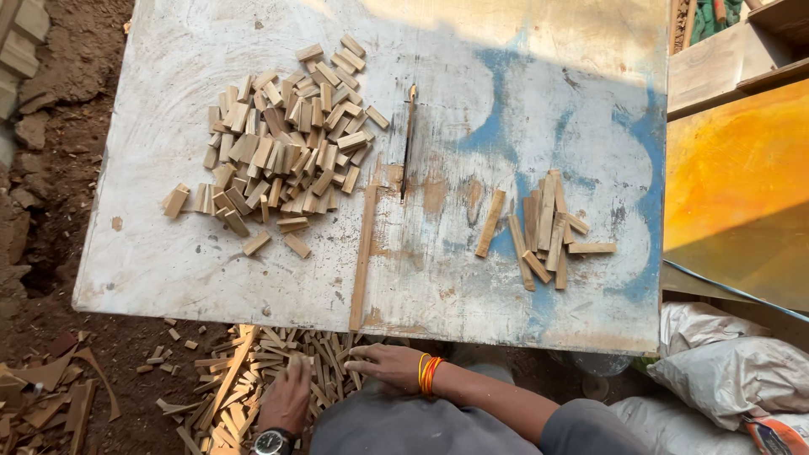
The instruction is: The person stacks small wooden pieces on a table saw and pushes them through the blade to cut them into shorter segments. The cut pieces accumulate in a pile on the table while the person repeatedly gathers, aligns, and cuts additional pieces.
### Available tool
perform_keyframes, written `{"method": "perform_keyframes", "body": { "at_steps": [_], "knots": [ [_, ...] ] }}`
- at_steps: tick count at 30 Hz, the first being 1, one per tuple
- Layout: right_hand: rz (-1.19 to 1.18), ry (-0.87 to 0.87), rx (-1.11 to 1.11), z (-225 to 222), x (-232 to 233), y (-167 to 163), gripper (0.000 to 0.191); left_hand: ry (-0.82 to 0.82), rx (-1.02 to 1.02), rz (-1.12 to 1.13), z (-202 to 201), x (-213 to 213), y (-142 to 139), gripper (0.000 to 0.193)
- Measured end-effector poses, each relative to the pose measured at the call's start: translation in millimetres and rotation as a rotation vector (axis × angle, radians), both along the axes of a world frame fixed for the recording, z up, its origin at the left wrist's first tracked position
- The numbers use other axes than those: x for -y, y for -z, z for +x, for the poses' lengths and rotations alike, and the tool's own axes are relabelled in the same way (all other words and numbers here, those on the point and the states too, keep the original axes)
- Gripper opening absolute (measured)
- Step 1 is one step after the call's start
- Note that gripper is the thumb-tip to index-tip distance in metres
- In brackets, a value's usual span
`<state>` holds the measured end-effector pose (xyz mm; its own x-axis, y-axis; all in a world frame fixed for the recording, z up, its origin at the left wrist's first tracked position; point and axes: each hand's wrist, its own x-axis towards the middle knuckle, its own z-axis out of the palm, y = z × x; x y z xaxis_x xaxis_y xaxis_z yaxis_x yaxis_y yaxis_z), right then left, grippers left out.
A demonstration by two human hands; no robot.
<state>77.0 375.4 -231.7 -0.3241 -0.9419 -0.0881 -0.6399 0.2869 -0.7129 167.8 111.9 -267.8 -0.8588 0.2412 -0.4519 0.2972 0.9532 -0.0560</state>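
Both my hands are low, below the near edge of the table. My left hand (286, 394), with a wristwatch, reaches down into a heap of thin wooden strips (244, 383) on the ground, its fingers curled around some of them. My right hand (383, 364), orange threads at its wrist, lies flat on the same heap just to the right, fingers stretched leftwards and touching the strips. On the table (152, 261) above lies a large pile of short wooden blocks (282, 143) at the left. A small bunch of longer sticks (543, 226) lies at the right.
A saw blade (409, 139) stands in a slot at the table's middle, with a long wooden strip (363, 257) lying in front of it. Filled sacks (733, 371) sit at the lower right, an orange board (737, 185) at the right, and wood scraps (50, 404) on the dirt at the left.
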Motion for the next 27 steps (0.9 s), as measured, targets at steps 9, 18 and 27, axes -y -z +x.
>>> {"method": "perform_keyframes", "body": {
  "at_steps": [9,18,27],
  "knots": [
    [0.134,1.262,-0.466,-96,-189,-27,0.070,-0.381,0.134,0.563,-25,-105,-11,0.042],
    [0.547,1.034,-0.566,-110,-369,-35,0.076,-0.239,-0.483,0.628,-205,-388,-39,0.039],
    [0.124,1.476,0.100,-111,-447,-27,0.036,-1.018,0.097,1.478,-178,-440,-18,0.044]
  ]
}}
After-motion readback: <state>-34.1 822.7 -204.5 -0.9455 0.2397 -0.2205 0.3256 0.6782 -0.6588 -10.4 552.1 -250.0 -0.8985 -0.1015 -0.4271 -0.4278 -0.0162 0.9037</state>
